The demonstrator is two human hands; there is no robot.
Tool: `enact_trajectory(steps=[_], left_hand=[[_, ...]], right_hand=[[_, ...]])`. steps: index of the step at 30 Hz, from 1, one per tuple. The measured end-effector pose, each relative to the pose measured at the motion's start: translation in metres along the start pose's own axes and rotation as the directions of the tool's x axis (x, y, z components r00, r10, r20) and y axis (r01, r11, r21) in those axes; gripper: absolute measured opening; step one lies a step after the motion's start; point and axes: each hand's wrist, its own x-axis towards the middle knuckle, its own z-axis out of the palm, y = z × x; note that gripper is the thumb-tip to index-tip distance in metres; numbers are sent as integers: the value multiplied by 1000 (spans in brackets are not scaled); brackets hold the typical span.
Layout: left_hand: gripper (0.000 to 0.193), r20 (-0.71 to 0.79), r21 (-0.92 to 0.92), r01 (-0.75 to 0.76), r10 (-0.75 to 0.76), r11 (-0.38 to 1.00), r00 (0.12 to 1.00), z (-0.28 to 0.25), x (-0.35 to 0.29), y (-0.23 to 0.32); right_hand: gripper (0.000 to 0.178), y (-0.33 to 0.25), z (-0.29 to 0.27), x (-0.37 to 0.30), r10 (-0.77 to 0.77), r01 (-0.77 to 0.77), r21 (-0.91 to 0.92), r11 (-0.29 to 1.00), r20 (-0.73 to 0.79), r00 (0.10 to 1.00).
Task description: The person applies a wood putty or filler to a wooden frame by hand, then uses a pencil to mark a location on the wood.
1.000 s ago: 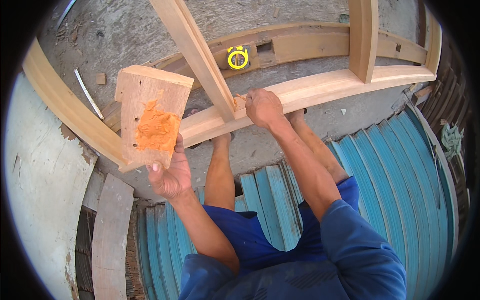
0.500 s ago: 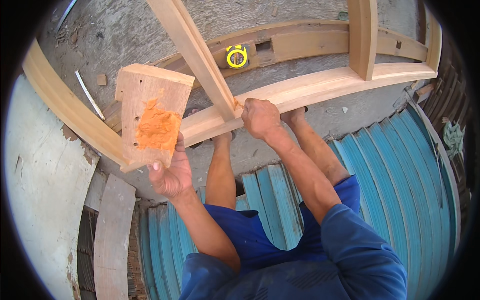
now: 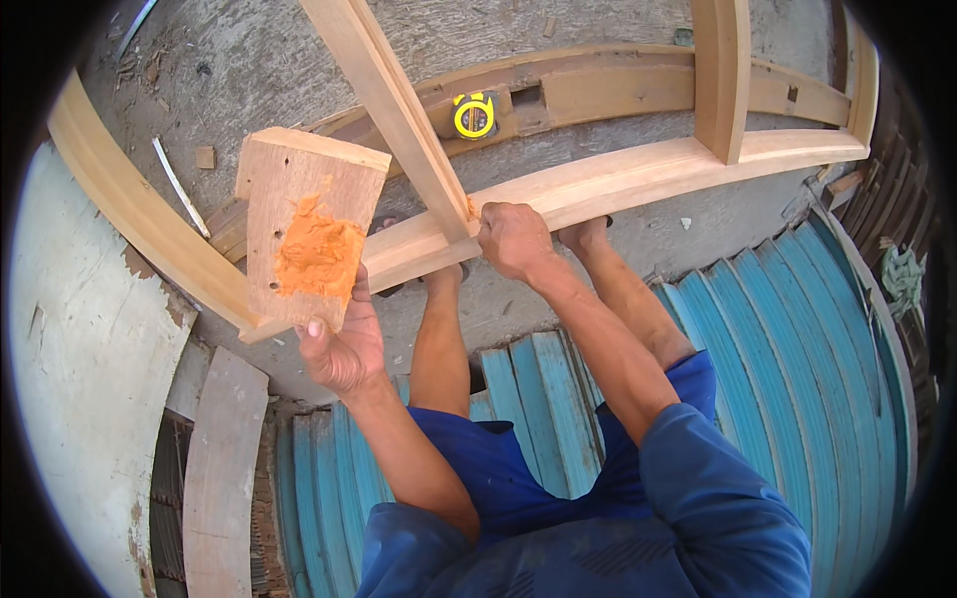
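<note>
My left hand [image 3: 345, 351] grips the lower edge of a small wooden board [image 3: 317, 174] and holds it up, tilted, at the left. A thick smear of orange putty [image 3: 317, 251] covers the board's middle. My right hand [image 3: 512, 241] is closed at the joint where an upright wooden bar [image 3: 389, 110] meets the long curved rail [image 3: 608, 184] of a wooden frame. A little orange putty shows in that corner beside the fingers. Whatever the right fingers pinch is hidden.
A yellow and black tape measure [image 3: 475, 117] lies against a second curved wooden piece [image 3: 618, 92] behind the rail. Another crossbar [image 3: 720, 80] stands at the right. Blue-green corrugated sheeting [image 3: 797, 349] is beneath me, and a pale panel [image 3: 90, 379] leans at the left.
My right hand has shifted slightly left and up along the joint. The left hand and the putty-covered board have barely moved.
</note>
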Motion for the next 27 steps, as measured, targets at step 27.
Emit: enact_trajectory(steps=[27], left_hand=[[88, 12, -20, -1, 2, 1000, 1000, -1, 4, 5]], right_hand=[[23, 11, -12, 40, 57, -52, -49, 997, 98, 994]])
